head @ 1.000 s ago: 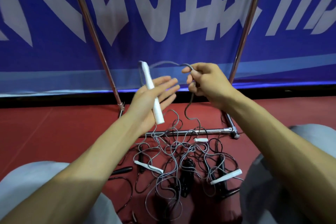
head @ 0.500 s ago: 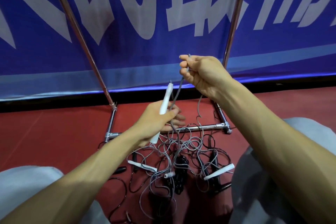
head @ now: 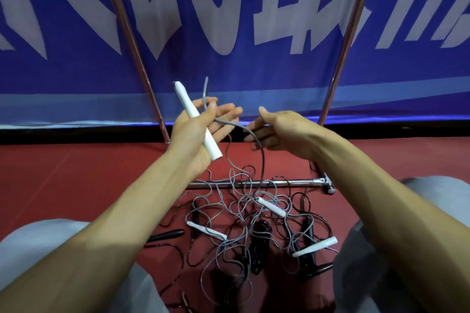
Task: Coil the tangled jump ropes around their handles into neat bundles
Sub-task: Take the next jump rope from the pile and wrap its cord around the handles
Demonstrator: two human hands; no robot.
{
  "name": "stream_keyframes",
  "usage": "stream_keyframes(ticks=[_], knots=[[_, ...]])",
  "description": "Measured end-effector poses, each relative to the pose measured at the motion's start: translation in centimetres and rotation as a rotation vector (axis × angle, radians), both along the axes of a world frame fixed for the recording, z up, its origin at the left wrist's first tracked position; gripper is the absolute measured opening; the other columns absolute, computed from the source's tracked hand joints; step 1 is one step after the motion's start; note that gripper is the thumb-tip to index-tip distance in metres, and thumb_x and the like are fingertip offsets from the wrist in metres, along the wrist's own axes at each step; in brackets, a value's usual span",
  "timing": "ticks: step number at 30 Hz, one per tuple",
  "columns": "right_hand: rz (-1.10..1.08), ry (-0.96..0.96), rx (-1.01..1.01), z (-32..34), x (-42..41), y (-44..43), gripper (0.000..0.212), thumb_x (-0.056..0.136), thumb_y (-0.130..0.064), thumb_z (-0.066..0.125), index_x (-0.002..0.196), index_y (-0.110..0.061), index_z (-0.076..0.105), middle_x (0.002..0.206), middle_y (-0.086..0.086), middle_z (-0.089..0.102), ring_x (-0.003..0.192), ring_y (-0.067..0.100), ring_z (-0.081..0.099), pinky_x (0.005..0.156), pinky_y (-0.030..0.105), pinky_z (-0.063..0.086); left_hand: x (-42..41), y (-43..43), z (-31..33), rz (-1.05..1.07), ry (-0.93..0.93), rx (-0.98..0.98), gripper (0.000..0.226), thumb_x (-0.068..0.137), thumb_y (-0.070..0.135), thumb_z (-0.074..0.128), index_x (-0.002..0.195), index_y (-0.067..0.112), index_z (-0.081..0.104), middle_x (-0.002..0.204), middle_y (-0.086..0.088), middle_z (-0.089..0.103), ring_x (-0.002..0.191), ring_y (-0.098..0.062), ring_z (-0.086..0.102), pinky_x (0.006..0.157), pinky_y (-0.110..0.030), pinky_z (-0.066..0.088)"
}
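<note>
My left hand [head: 201, 126] holds a white jump-rope handle [head: 195, 119] slanting up to the left, the thumb pressing it into the palm while the fingers stay mostly straight. Its grey cord [head: 262, 160] loops over those fingers, passes my right hand's fingertips and hangs down to a second white handle [head: 270, 206] on the pile. My right hand [head: 279, 132] hovers to the right with relaxed, spread fingers and grips nothing. Below lies a tangle of grey and black ropes [head: 241, 223] with two more white handles [head: 206, 230] [head: 315, 246].
A chrome stand's floor bar [head: 292, 182] crosses behind the pile, and its two poles [head: 132, 40] [head: 343, 40] rise before a blue banner [head: 229, 71]. A black handle [head: 166, 235] lies on the red floor [head: 76, 173]. My grey-trousered knees [head: 407, 236] flank the pile.
My left hand has lifted the white handle and tipped it up to the left. My right hand has dropped lower, opened and released the cord it pinched.
</note>
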State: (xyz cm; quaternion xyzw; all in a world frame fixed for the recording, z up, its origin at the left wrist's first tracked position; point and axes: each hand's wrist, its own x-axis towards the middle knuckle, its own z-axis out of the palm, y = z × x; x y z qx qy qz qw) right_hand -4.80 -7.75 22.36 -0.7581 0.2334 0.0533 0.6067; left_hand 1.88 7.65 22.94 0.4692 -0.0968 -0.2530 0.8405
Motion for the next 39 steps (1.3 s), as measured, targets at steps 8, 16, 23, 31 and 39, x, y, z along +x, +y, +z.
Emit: stream_keyframes(ticks=[8,16,23,31,39], knots=[[0.250,-0.005,0.003,-1.3,-0.2,1.6,0.019,0.094,-0.002,0.050,0.087,-0.012,0.065,0.091,0.009,0.066,0.084,0.019,0.062,0.079,0.029,0.047,1.5,1.1,1.4,0.083,0.083,-0.145,0.010,0.101,0.006,0.045,0.094,0.010,0.050,0.076,-0.009,0.073,0.080,-0.021,0.074,0.070,-0.029,0.060],[-0.089,-0.183,0.023,-0.7,0.0,0.8,0.031,0.103,-0.005,0.030,0.084,-0.010,0.053,0.071,0.008,0.058,0.065,0.023,0.062,0.062,0.032,0.053,1.1,0.8,0.6,0.075,-0.008,0.076,0.005,0.101,0.009,0.046,0.101,0.007,0.051,0.093,-0.014,0.070,0.083,-0.022,0.074,0.077,-0.031,0.060],[-0.343,-0.376,0.299,1.5,-0.7,-0.8,0.029,0.102,-0.001,0.029,0.089,-0.006,0.054,0.075,0.009,0.057,0.061,0.022,0.069,0.063,0.038,0.059,0.1,0.1,-0.2,-0.100,-0.049,0.289,0.011,0.098,0.004,0.050,0.108,0.002,0.055,0.106,-0.021,0.070,0.099,-0.027,0.071,0.089,-0.035,0.056],[-0.520,-0.486,0.927,3.1,-1.2,-1.5,0.024,0.101,0.004,0.028,0.099,0.004,0.052,0.096,0.014,0.056,0.081,0.033,0.065,0.064,0.041,0.059,-1.1,-0.3,-0.7,-0.261,-0.228,0.490,0.044,0.079,-0.020,0.035,0.099,0.006,0.065,0.106,-0.014,0.073,0.106,-0.020,0.068,0.065,-0.017,0.043],[-0.605,-0.554,1.128,3.3,-1.2,-1.6,0.034,0.100,0.007,0.024,0.127,0.003,0.045,0.100,0.018,0.056,0.116,0.042,0.056,0.086,0.051,0.049,-2.4,-0.4,-1.1,-0.522,-0.185,0.424,0.032,0.088,-0.015,0.044,0.113,-0.004,0.060,0.100,-0.022,0.072,0.098,-0.035,0.070,0.090,-0.036,0.056]])
